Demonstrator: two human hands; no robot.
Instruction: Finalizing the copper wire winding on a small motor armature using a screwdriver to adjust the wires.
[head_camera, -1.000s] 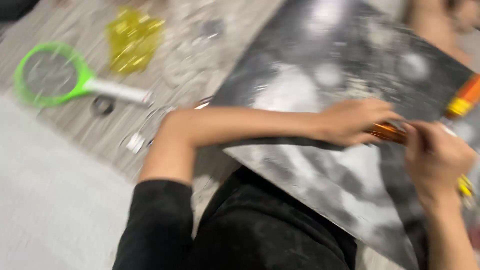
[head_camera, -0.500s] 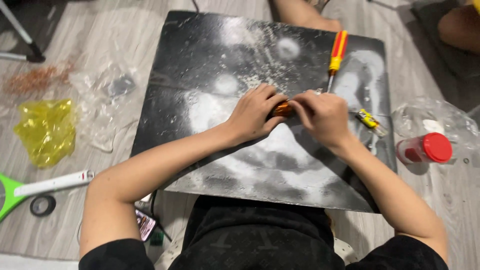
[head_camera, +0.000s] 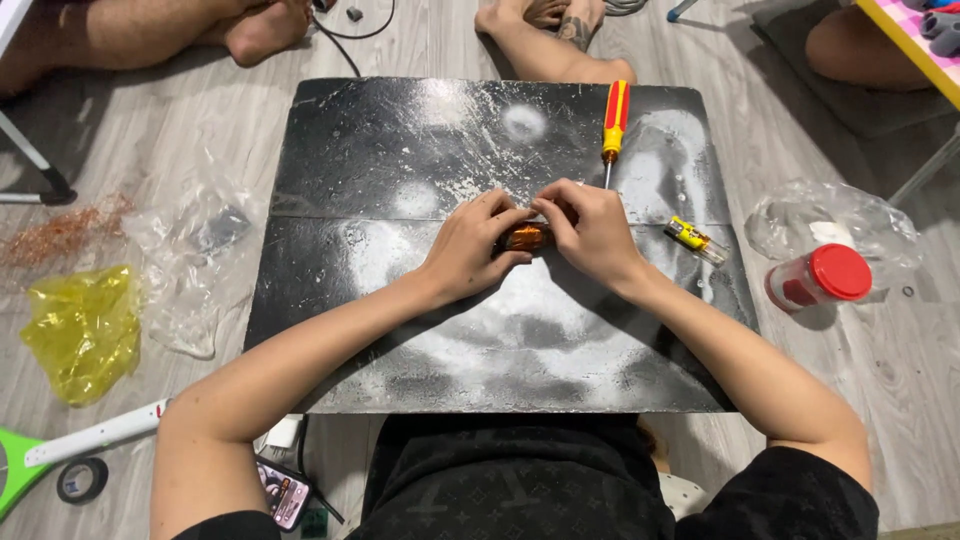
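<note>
We are sitting on a grey wooden floor (head_camera: 900, 400), and a black board (head_camera: 400, 150) with white scratched patches is lying flat in front of us as a work surface.

Nearest to us, at the lower left, a phone (head_camera: 285, 492) is lying by our left elbow, beside a roll of black tape (head_camera: 82, 479) and a green racket-shaped swatter (head_camera: 60, 450) with a white handle. A little farther left, a crumpled yellow plastic bag (head_camera: 85, 330) is resting on the floor, with a clear plastic bag (head_camera: 190, 260) beyond it and a small heap of copper wire (head_camera: 65, 232).

In the middle of the board, our left hand (head_camera: 470, 250) and our right hand (head_camera: 590, 232) are meeting around a small copper coil (head_camera: 524, 237). The fingers of both hands are curled and pinching it from each side, so only its orange middle is showing between them.

To the right, a small yellow tool (head_camera: 695, 238) is lying on the board near our right wrist, and a red and yellow screwdriver (head_camera: 612, 125) is lying farther up, its tip pointing toward our right hand. Off the board at the right, a round container with a red lid (head_camera: 822, 278) is lying on its side, just in front of another clear bag (head_camera: 830, 220).

Compared with half a second ago, the view is now steadier and straighter over the board, and our hands are keeping the same grip on the coil.

At the far edge, bare legs and feet of other people (head_camera: 550, 40) are resting on the floor.
</note>
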